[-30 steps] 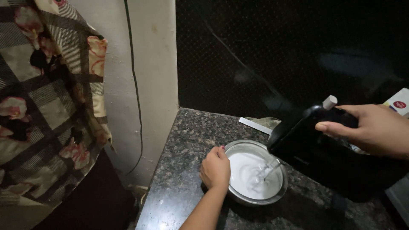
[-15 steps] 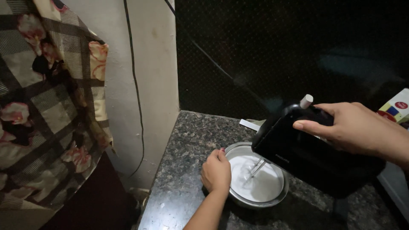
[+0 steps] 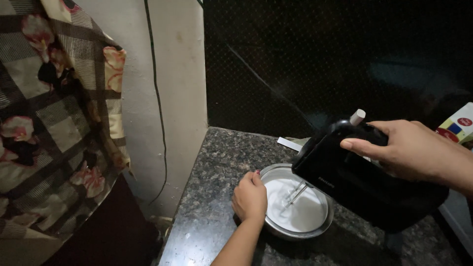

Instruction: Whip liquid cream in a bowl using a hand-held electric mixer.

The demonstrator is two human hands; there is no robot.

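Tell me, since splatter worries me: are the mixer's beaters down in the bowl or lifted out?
In. The beaters of the black hand mixer dip into white mixture inside the steel bowl.

A carton stands at the far right edge, on the counter behind the right hand's wrist, and only its left corner shows. It is pale yellow with a red round patch, a small blue block and a red band lower down (the rest is cut off by the frame). A small pale label sits on the black mixer's side.
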